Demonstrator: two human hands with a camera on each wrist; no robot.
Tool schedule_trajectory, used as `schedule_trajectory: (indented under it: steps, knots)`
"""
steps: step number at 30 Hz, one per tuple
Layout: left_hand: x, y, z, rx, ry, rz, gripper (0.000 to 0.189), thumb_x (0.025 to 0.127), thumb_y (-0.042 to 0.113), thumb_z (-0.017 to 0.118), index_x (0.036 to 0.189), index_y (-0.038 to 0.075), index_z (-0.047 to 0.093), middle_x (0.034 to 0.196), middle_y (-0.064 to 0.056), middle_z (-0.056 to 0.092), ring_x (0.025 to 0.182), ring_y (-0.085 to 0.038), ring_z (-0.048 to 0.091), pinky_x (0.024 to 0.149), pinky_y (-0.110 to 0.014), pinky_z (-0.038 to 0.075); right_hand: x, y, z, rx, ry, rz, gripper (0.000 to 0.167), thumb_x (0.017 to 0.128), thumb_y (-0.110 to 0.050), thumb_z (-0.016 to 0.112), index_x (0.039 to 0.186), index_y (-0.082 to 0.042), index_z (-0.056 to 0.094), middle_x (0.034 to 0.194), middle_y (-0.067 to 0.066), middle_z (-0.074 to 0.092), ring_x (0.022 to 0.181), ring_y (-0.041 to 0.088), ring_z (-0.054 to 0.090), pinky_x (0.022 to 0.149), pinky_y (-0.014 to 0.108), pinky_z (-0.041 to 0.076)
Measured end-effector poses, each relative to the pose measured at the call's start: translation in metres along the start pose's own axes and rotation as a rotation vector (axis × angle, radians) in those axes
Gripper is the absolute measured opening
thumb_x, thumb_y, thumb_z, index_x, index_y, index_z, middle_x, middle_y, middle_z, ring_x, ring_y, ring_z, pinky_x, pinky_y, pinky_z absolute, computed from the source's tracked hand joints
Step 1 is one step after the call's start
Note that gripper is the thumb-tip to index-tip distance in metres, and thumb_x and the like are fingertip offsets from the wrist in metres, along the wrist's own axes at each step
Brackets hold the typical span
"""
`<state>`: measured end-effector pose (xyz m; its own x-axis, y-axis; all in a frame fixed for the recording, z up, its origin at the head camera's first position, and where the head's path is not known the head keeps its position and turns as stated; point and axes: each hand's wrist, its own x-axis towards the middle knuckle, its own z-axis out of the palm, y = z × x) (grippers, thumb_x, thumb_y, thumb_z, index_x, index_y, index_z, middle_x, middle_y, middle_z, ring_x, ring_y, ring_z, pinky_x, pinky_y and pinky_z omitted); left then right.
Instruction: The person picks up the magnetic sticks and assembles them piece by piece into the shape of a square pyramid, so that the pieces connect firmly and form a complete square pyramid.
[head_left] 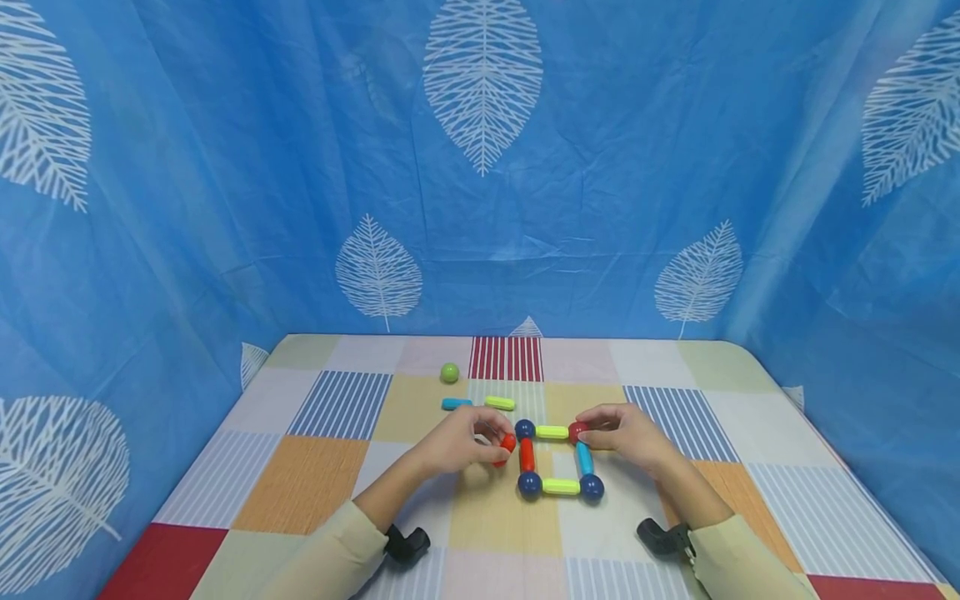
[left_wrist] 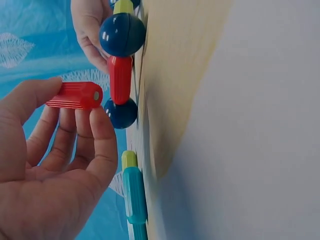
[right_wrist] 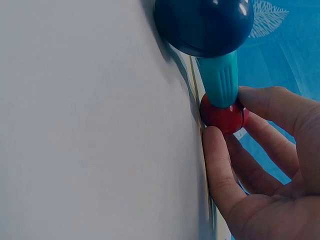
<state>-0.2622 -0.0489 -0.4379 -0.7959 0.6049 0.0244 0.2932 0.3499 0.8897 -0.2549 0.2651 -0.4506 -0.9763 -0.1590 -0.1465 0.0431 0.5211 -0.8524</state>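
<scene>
My left hand (head_left: 468, 439) pinches a red magnetic rod (left_wrist: 77, 95) between thumb and fingers, just left of a square of rods and balls and apart from it. The square lies on the table with dark blue balls (head_left: 529, 485) at three corners and a red ball (head_left: 577, 432) at the far right one. My right hand (head_left: 628, 435) grips that red ball between thumb and fingers. A red rod (head_left: 527, 456) forms the left side, a light blue rod (head_left: 585, 458) the right. Yellow-green rods (head_left: 561, 486) make the near and far sides.
Beyond my left hand lie a loose light blue rod (head_left: 456, 403) and a yellow-green rod (head_left: 499, 403). Farther back sits a green ball (head_left: 449, 372). A patchwork cloth (head_left: 300, 483) covers the table, and blue leaf-patterned curtains (head_left: 585, 208) surround its back and sides.
</scene>
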Motion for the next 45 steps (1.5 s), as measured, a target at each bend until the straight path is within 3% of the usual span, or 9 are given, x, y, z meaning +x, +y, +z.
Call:
schedule_trajectory:
  steps: [10,21,32,38,43,45]
  knots:
    - [0.000,0.008,0.011,-0.147,-0.041,0.053,0.020,0.086,0.003,0.078,0.103,0.012,0.072,0.100,-0.001,0.068,0.097,-0.015,0.064,0.087,-0.027,0.060,-0.001,-0.001,0.000,-0.003,0.000,0.003,0.032,0.088,-0.022,0.081,0.118,-0.010,0.075,0.117,0.007,0.074,0.101,0.021,0.065,0.081,0.030,0.057]
    - [0.005,0.009,0.022,-0.162,-0.093,0.058,0.020,0.087,0.004,0.080,0.100,0.015,0.071,0.098,0.001,0.069,0.095,-0.011,0.065,0.089,-0.026,0.060,0.000,-0.001,-0.001,-0.014,-0.006,-0.004,0.032,0.089,-0.021,0.080,0.118,-0.010,0.075,0.116,0.008,0.075,0.101,0.021,0.065,0.081,0.030,0.057]
    - [0.006,0.016,0.025,-0.172,-0.120,0.059,0.020,0.086,-0.001,0.078,0.100,0.013,0.072,0.097,0.003,0.069,0.093,-0.008,0.066,0.088,-0.025,0.060,0.001,0.000,-0.001,-0.006,-0.006,-0.015,0.033,0.088,-0.020,0.081,0.118,-0.008,0.075,0.116,0.009,0.075,0.101,0.021,0.066,0.080,0.028,0.057]
    - [0.010,0.012,0.017,-0.161,-0.161,0.046,0.027,0.088,0.006,0.078,0.114,0.004,0.070,0.101,0.003,0.070,0.097,-0.009,0.069,0.090,-0.024,0.058,-0.001,-0.003,0.001,0.002,-0.003,-0.017,0.035,0.088,-0.021,0.081,0.120,-0.007,0.073,0.117,0.011,0.073,0.105,0.023,0.069,0.081,0.030,0.059]
    - [0.019,0.007,0.009,-0.087,-0.092,0.048,0.024,0.095,0.017,0.074,0.116,0.005,0.071,0.104,0.001,0.072,0.098,-0.012,0.066,0.091,-0.026,0.055,-0.013,-0.010,0.002,-0.021,-0.015,-0.050,0.030,0.089,-0.019,0.080,0.116,-0.008,0.073,0.114,0.014,0.066,0.097,0.023,0.069,0.074,0.032,0.061]
    - [0.023,0.007,0.009,-0.016,-0.042,0.046,0.019,0.097,0.019,0.071,0.112,0.008,0.073,0.104,0.002,0.073,0.098,-0.012,0.066,0.090,-0.027,0.055,-0.021,-0.014,0.002,-0.070,-0.034,-0.080,0.027,0.088,-0.021,0.081,0.111,-0.010,0.073,0.109,0.013,0.063,0.090,0.022,0.065,0.070,0.030,0.058]
